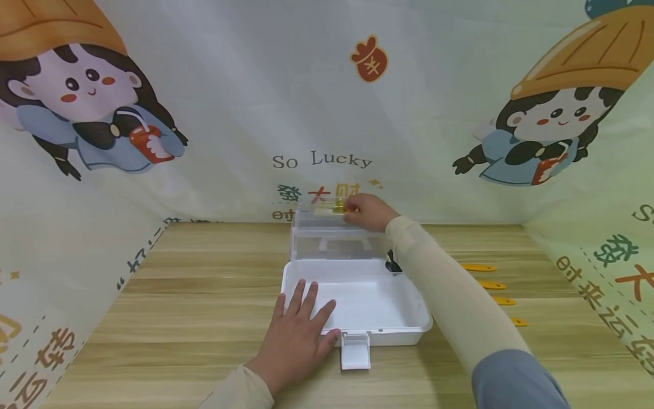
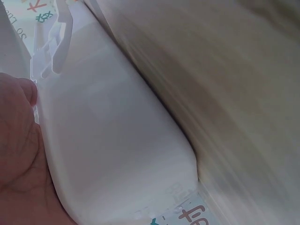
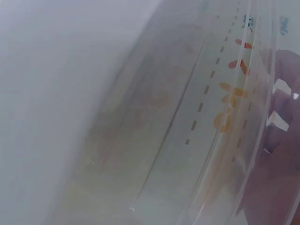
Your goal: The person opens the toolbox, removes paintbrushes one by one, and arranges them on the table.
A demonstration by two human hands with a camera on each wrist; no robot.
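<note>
A white plastic box (image 1: pixel 393 338) stands on the wooden table, its clear lid (image 1: pixel 306 245) raised upright at the back. My left hand (image 1: pixel 298 341) rests over the box's front left rim with its fingers spread; in the left wrist view the palm lies along the white wall (image 2: pixel 112 131). At the top of the lid, my right hand (image 1: pixel 370 213) pinches a small paintbrush (image 1: pixel 327 211) with a pale tip and a yellow part near the fingertips. Much of its handle is hidden by the hand. Clear plastic (image 3: pixel 187 164) fills most of the right wrist view.
Several orange-yellow handles (image 1: pixel 478 267) lie in a row on the table (image 1: pixel 204 295) to the right, partly covered by my right arm. The box's white latch (image 1: pixel 355 355) hangs down in front. A printed cloth (image 1: pixel 230 113) encloses the back and sides.
</note>
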